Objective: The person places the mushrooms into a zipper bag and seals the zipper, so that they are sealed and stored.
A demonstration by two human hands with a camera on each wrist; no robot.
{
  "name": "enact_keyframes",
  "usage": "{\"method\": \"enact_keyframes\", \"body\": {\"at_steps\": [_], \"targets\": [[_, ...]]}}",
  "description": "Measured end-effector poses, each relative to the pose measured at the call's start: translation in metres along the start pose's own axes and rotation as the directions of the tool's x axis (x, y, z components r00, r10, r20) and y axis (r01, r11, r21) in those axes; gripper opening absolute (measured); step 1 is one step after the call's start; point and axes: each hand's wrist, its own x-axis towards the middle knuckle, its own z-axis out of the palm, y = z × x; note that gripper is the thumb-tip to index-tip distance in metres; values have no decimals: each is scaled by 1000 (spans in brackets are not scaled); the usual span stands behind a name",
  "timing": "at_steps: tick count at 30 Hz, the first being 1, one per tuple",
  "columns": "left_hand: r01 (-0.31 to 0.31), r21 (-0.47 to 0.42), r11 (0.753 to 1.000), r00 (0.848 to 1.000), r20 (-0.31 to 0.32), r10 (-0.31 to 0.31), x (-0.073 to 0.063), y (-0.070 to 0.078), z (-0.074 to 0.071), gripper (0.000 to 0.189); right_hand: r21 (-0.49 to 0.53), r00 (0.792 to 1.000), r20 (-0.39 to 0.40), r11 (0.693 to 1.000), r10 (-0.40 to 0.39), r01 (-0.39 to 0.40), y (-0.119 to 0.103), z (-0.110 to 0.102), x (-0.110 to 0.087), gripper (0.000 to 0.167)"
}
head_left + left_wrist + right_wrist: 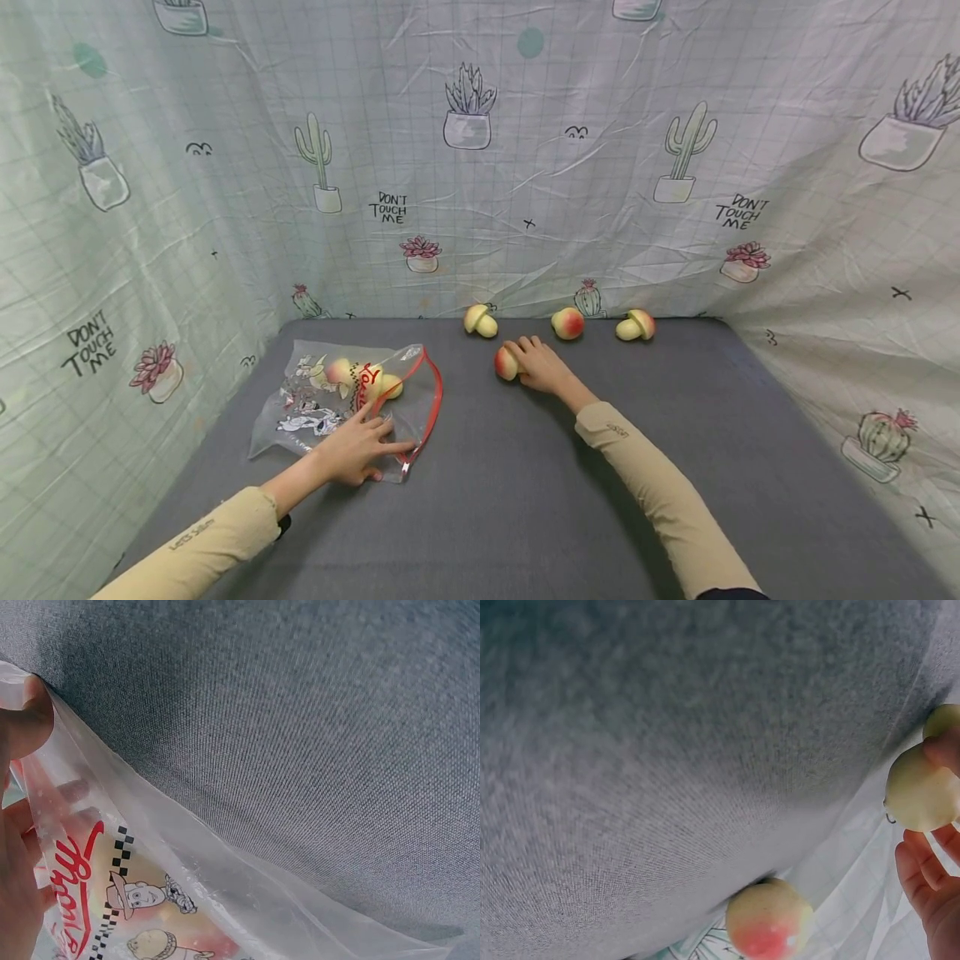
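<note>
My right hand (542,365) grips a toy mushroom (507,363) with a red and yellow cap, over the far middle of the table. In the right wrist view its pale rounded side (919,791) shows between thumb and fingers. My left hand (358,448) lies spread on a clear plastic bag (273,425) with a red-edged mouth and printed cartoon figures. Through the plastic, toy mushrooms (392,386) show inside. The left wrist view has the thumb (34,720) at the bag's edge and other fingertips (73,791) seen through the film, apart from the thumb.
Three more toy mushrooms lie along the table's back edge: one left of the right hand (480,321), one just behind it (567,323) and one farther right (636,325). Behind the grey table (480,517) hangs a cactus-print curtain (525,183), which also runs along both sides.
</note>
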Motion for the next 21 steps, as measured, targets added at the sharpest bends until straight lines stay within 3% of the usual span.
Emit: {"method": "enact_keyframes", "body": {"at_steps": [5,12,21], "targets": [[-19,3,1000,999,-35,19,0,1,2,69,-3,1000,-1,1000,-24,24,-4,-1,-1,60],[-22,-86,996,1000,-14,21,-1,4,1,65,4,999,-15,999,-44,44,-9,-3,-3,60],[-30,-69,997,1000,-4,30,0,4,1,61,20,999,-11,999,-39,39,-12,-5,-8,62]]}}
